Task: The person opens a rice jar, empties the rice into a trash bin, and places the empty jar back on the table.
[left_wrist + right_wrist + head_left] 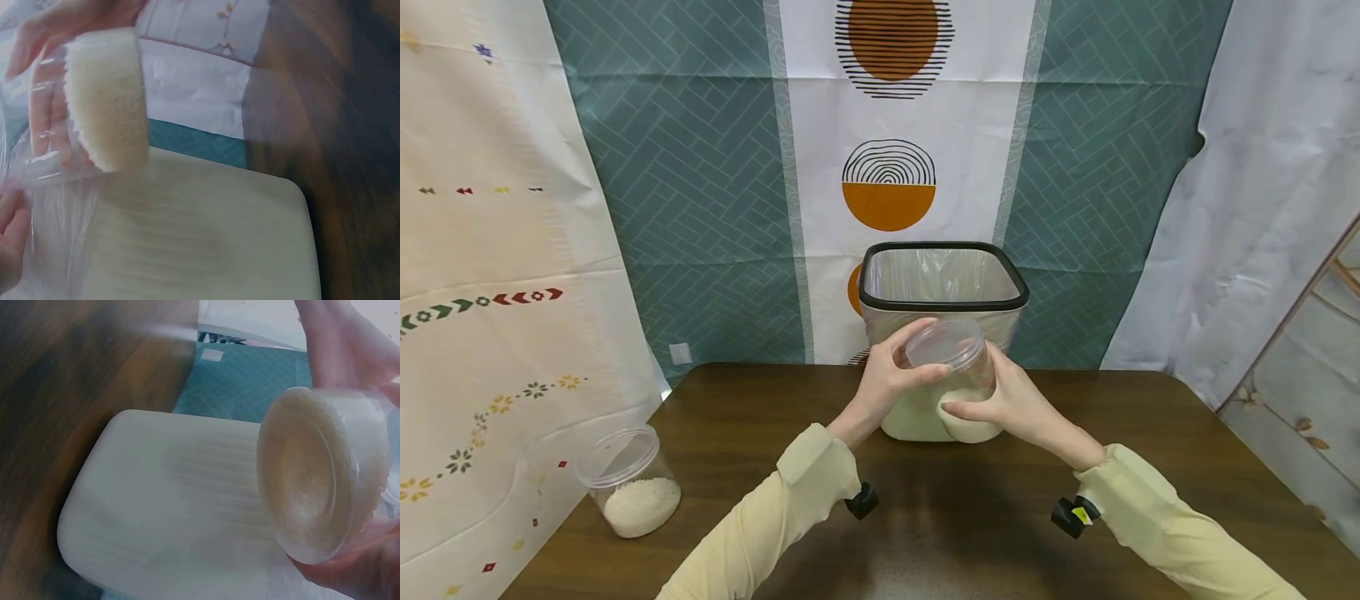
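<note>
Both hands hold a clear plastic jar [967, 381] in front of the bin, tilted with its round top toward the upper left. White rice [109, 103] fills its lower part, and in the right wrist view its rounded base [306, 478] faces the camera. My left hand [892, 372] grips the jar's top end, thumb on the near side and fingers over the far side. Around the jar's body curls my right hand [1018, 396], its thumb across the front near the rice. Only some left fingers [11, 237] show at the left wrist view's edge.
A pale bin [913, 423] with a black rim [943, 305] and a clear liner stands at the table's back. Another clear jar [632, 483] with rice sits at the table's left edge. Patterned curtains [700, 167] hang behind the brown table [925, 517].
</note>
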Demonstrator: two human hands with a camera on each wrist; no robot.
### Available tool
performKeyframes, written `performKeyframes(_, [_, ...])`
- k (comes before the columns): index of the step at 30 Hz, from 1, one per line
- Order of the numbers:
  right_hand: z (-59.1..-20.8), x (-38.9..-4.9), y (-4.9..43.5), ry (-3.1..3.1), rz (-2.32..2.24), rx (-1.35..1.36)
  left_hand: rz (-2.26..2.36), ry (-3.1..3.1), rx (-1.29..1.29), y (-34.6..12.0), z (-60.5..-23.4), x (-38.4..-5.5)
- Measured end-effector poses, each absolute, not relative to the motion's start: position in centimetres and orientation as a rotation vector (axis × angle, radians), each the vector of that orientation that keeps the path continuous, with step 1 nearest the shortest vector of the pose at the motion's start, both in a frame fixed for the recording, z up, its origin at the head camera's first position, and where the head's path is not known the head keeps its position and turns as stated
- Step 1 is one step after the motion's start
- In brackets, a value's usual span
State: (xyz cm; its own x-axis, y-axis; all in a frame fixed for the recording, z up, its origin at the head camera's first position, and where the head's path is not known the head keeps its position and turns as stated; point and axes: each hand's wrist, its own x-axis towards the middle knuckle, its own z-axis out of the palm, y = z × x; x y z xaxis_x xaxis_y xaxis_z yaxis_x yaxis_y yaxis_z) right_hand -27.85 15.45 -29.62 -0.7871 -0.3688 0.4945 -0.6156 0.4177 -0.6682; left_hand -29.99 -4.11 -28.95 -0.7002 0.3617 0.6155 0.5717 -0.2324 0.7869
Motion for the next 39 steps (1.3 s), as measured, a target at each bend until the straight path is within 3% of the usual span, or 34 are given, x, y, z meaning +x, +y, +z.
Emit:
performKeyframes(6, [-29.7, -27.8, 15.4, -2.397, 1.275, 0.813, -1.912, -1.887, -1.046, -3.7, -27.9, -28.3])
performKeyframes(15, [-30.1, -28.1, 15.1, -2.306, 1.169, 0.815, -1.847, -1.928, -0.800, -2.4, -29.6, -29.6])
performKeyframes(27, [-30.2, -28.1, 15.2, -2.303, 1.114, 0.808, -1.834, -1.942, -0.604, -1.5, -29.6, -28.7])
performKeyframes(39, [-29.8, -27.8, 16.5, -2.364, 1.273, 0.871, -2.118, -1.883, -0.893, -2.5, -29.5, -28.4])
